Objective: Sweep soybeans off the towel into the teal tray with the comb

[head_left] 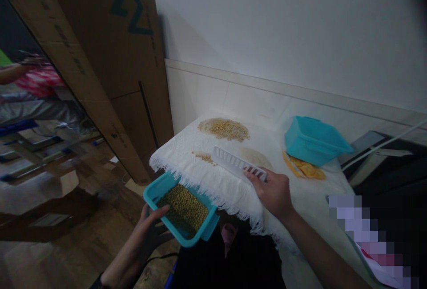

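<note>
My left hand [151, 222] grips a turquoise plastic bin [187, 240] by its near left side, thumb over the rim. Yellowish soybeans [183, 206] cover the bin's bottom, and it sits just below the table's fringed front edge. In my right hand [275, 193] is a white slotted plastic strip [233, 162], like a divider, closed in my fingers at its right end. Its far end touches the cloth beside a small scatter of soybeans [205, 158]. Farther back lies a larger pile of soybeans [225, 128] on the white tablecloth [180, 146].
A second turquoise bin [312, 140] stands tilted on a yellow cloth [307, 169] at the table's right. A tall cardboard box [100, 57] rises on the left, with a person in a red checked garment [40, 79] beyond it. A white wall [283, 35] backs the table.
</note>
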`<state>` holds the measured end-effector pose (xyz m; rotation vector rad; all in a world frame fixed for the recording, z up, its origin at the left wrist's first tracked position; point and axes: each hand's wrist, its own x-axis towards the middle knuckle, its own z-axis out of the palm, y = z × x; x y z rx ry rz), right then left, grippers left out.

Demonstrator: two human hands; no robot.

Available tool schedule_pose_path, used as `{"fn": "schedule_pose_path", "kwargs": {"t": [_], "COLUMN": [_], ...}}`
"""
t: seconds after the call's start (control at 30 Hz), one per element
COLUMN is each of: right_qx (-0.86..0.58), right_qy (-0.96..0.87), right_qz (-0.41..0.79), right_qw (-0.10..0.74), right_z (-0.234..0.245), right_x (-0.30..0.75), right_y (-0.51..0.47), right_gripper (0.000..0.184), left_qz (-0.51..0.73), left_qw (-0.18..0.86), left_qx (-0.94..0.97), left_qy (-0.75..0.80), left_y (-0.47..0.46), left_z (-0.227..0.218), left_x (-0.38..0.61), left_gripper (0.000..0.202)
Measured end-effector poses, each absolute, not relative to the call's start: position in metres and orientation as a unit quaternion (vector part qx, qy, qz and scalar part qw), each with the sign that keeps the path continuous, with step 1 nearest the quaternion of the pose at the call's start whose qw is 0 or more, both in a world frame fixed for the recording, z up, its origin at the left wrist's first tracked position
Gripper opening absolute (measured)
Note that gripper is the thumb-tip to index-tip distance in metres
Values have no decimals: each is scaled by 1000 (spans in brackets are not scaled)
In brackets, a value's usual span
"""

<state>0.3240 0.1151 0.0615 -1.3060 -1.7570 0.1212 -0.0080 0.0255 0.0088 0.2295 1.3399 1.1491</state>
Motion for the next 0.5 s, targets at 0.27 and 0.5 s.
{"fn": "schedule_pose_path", "kwargs": {"t": [0.27,0.5], "right_qx": [-530,-531], "right_qy": [-707,-713], "right_qz": [31,42], "right_qw": [468,457], "right_z": [58,55], "right_x": [326,328], "right_y": [113,108], "right_gripper": [34,36], "left_qz": [498,495], "left_qw": [625,623], "left_qx": [119,127], "left_qy": [590,593], "left_y": [25,24], "left_z": [10,13], "left_x": [-7,-6], "left_gripper": [85,81]}}
